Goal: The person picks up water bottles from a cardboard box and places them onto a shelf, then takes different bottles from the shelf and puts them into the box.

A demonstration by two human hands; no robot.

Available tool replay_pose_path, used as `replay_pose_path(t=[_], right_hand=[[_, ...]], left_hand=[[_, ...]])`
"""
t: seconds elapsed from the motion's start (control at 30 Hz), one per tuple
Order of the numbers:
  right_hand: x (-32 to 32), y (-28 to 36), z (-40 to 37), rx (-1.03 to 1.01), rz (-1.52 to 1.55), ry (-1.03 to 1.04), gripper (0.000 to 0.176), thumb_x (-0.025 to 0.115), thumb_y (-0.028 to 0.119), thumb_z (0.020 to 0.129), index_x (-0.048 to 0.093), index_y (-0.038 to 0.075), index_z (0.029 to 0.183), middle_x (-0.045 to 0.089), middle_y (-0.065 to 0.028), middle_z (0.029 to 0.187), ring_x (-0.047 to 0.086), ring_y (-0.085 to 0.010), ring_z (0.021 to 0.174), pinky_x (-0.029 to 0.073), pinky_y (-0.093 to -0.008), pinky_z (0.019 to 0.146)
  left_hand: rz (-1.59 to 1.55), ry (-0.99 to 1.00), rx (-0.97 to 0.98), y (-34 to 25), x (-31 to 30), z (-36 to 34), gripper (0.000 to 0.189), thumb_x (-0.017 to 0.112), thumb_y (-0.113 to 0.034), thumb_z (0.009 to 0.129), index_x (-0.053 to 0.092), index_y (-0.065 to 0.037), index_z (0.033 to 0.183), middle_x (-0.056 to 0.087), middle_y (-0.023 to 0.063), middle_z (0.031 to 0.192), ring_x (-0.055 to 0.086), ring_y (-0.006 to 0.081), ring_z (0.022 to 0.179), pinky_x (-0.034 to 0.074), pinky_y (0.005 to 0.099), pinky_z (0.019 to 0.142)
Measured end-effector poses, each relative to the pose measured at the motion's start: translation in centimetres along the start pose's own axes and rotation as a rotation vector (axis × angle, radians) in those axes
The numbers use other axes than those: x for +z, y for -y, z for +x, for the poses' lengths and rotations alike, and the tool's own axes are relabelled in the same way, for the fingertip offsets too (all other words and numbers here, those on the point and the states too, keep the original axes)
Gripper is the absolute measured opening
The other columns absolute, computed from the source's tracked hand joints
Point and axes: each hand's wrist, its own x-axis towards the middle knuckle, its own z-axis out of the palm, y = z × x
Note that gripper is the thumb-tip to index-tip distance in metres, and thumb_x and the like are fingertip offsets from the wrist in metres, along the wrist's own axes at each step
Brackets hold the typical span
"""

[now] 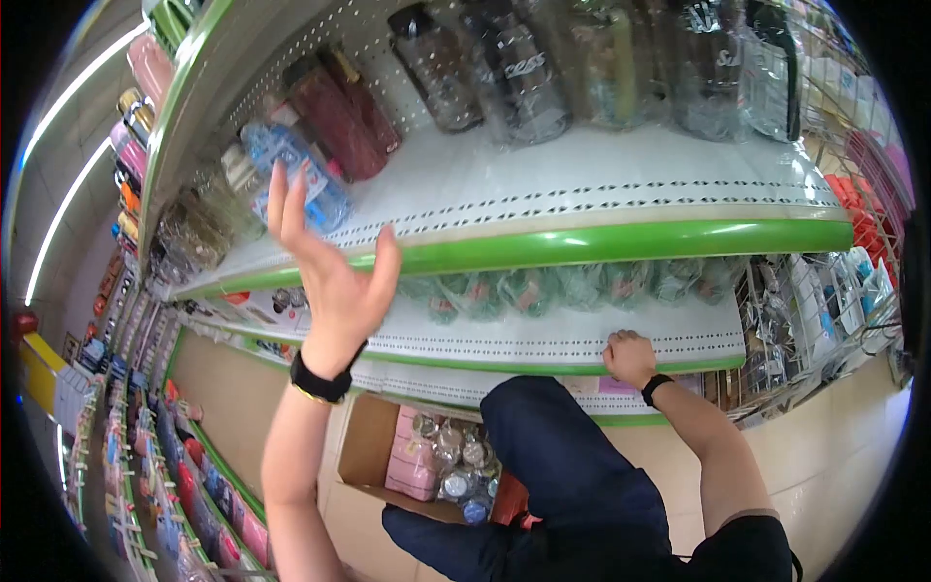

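Note:
My left hand (pixel 339 281) is raised in front of the upper shelf (pixel 601 179), empty, its fingers spread. Close behind its fingertips stands a blue clear bottle (pixel 325 199), apart from the hand as far as I can tell. To its right are a dark red bottle (pixel 335 121) and several clear, dark-capped bottles, one being a wrapped bottle (pixel 529 92) with white lettering. Lower down, my right hand (pixel 630 357) is curled over the green front edge of the lower shelf (pixel 504 346). Green-tinted wrapped glassware (pixel 529 291) lines that shelf behind it.
On the floor by my knees sits an open cardboard box (pixel 369 441) holding several clear jars or bottles and a pink packet (pixel 412 456). A wire rack (pixel 776 339) with packaged goods stands right. Leftward, a display row (pixel 194 466) runs along the aisle.

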Motion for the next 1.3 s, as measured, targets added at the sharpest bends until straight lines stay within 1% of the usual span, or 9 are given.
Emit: replay_pose_path(t=[0.07, 0.2, 0.33, 0.43, 0.53, 0.73, 1.0, 1.23, 1.3], right_hand=[[0.0, -0.1, -0.2, 0.001, 0.008, 0.017, 0.021, 0.053, 0.024, 0.076, 0.063, 0.005, 0.078, 0.064, -0.0109, 0.080, 0.063, -0.0278, 0.076, 0.052, -0.0415, 0.063], [0.2, -0.1, -0.2, 0.005, 0.012, 0.022, 0.023, 0.053, 0.025, 0.076, 0.063, 0.004, 0.077, 0.064, -0.0108, 0.081, 0.063, -0.0271, 0.076, 0.052, -0.0416, 0.063], [-0.5, 0.0, -0.3, -0.004, 0.027, 0.005, 0.024, 0.052, 0.025, 0.076, 0.064, 0.004, 0.075, 0.064, -0.0120, 0.078, 0.063, -0.0276, 0.075, 0.052, -0.0417, 0.064], [-0.6, 0.1, -0.3, 0.006, 0.053, -0.027, 0.025, 0.051, 0.025, 0.076, 0.064, 0.004, 0.074, 0.065, -0.0130, 0.076, 0.064, -0.0284, 0.074, 0.052, -0.0418, 0.064], [-0.7, 0.0, -0.3, 0.007, 0.072, -0.043, 0.025, 0.051, 0.024, 0.076, 0.064, 0.004, 0.074, 0.065, -0.0135, 0.076, 0.064, -0.0287, 0.073, 0.053, -0.0415, 0.065], [-0.3, -0.2, -0.2, -0.039, 0.047, 0.004, 0.025, 0.051, 0.025, 0.076, 0.064, 0.004, 0.075, 0.065, -0.0126, 0.078, 0.063, -0.0274, 0.076, 0.053, -0.0408, 0.065], [0.0, -0.1, -0.1, -0.004, 0.013, 0.035, 0.024, 0.052, 0.025, 0.077, 0.063, 0.004, 0.079, 0.064, -0.0116, 0.081, 0.062, -0.0269, 0.079, 0.052, -0.0401, 0.067], [-0.8, 0.6, 0.0, 0.032, 0.017, 0.063, 0.023, 0.052, 0.024, 0.077, 0.062, 0.003, 0.079, 0.063, -0.0132, 0.083, 0.061, -0.0291, 0.081, 0.051, -0.0424, 0.070], [0.2, -0.1, 0.1, 0.034, 0.007, 0.077, 0.023, 0.052, 0.023, 0.077, 0.062, 0.003, 0.081, 0.063, -0.0147, 0.085, 0.061, -0.0308, 0.082, 0.050, -0.0432, 0.075]], left_hand=[[0.134, 0.084, 0.136, -1.8, 1.3, 6.0, 0.070, 0.068, -0.016, 0.073, 0.034, 0.003, 0.130, 0.026, 0.0281, 0.139, 0.028, 0.0422, 0.129, 0.024, 0.0474, 0.107], [0.139, 0.098, 0.184, -0.7, 7.8, 14.5, 0.085, 0.074, -0.037, 0.069, 0.035, 0.010, 0.127, 0.038, 0.0304, 0.130, 0.034, 0.0448, 0.124, 0.028, 0.0474, 0.105], [0.140, 0.037, -0.002, 0.3, 13.4, 19.1, 0.103, 0.066, -0.063, 0.069, 0.032, 0.012, 0.130, 0.044, 0.0318, 0.125, 0.040, 0.0488, 0.119, 0.031, 0.0497, 0.102], [0.389, 0.306, -0.276, 0.5, 16.2, 19.4, 0.100, 0.058, -0.070, 0.070, 0.039, 0.004, 0.133, 0.048, 0.0298, 0.128, 0.043, 0.0467, 0.121, 0.031, 0.0501, 0.102], [0.095, 0.471, -0.440, 1.2, 17.1, 18.2, 0.089, 0.059, -0.066, 0.071, 0.049, 0.003, 0.126, 0.057, 0.0244, 0.120, 0.053, 0.0404, 0.114, 0.038, 0.0441, 0.098], [0.009, 0.417, -0.410, 1.1, 14.4, 17.5, 0.080, 0.066, -0.057, 0.073, 0.053, 0.007, 0.118, 0.062, 0.0235, 0.109, 0.061, 0.0311, 0.102, 0.046, 0.0341, 0.087], [-0.051, 0.367, -0.223, -2.1, 6.4, 11.3, 0.074, 0.073, -0.043, 0.071, 0.046, 0.007, 0.119, 0.054, 0.0253, 0.113, 0.057, 0.0357, 0.102, 0.046, 0.0377, 0.087], [-0.356, -0.116, -0.280, -4.7, -8.0, 5.4, 0.054, 0.074, -0.012, 0.074, 0.045, 0.001, 0.118, 0.053, 0.0086, 0.105, 0.053, 0.0141, 0.093, 0.045, 0.0286, 0.083], [-0.230, -0.097, -0.247, -5.1, -12.6, 2.5, 0.060, 0.073, -0.020, 0.071, 0.044, 0.003, 0.119, 0.054, 0.0100, 0.104, 0.055, 0.0157, 0.092, 0.045, 0.0283, 0.084]])
